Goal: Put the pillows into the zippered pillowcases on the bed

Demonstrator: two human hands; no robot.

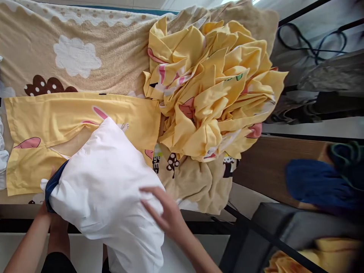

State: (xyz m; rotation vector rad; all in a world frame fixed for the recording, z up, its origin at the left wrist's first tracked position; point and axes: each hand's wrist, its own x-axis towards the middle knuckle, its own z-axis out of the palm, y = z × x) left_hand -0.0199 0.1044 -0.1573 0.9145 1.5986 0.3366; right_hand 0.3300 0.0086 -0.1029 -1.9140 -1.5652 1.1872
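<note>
One white pillow (110,182) lies between both hands, overlapping the left-to-right yellow rabbit-print pillowcase (66,113) beyond, the right hand (165,212) spread at its right side, the left hand's (46,209) grip hidden, impossible to tell.

Reference: pillow (110,178). Flat fabric case (62,110) spread behind and to the left of pillow, partly covered by pillow's far corner. Blanket (119,53) lies under the case and extends farther behind pillow. Heaped cloth (204,91) on the blanket, behind and right of pillow. Left hand (47,206) at pillow's left edge; right hand (163,210) over pillow's right side, contact unclear. Box (267,163) well right of pillow; bundle (308,182) farther right; bag (273,216) also right, nearer than box.
</note>
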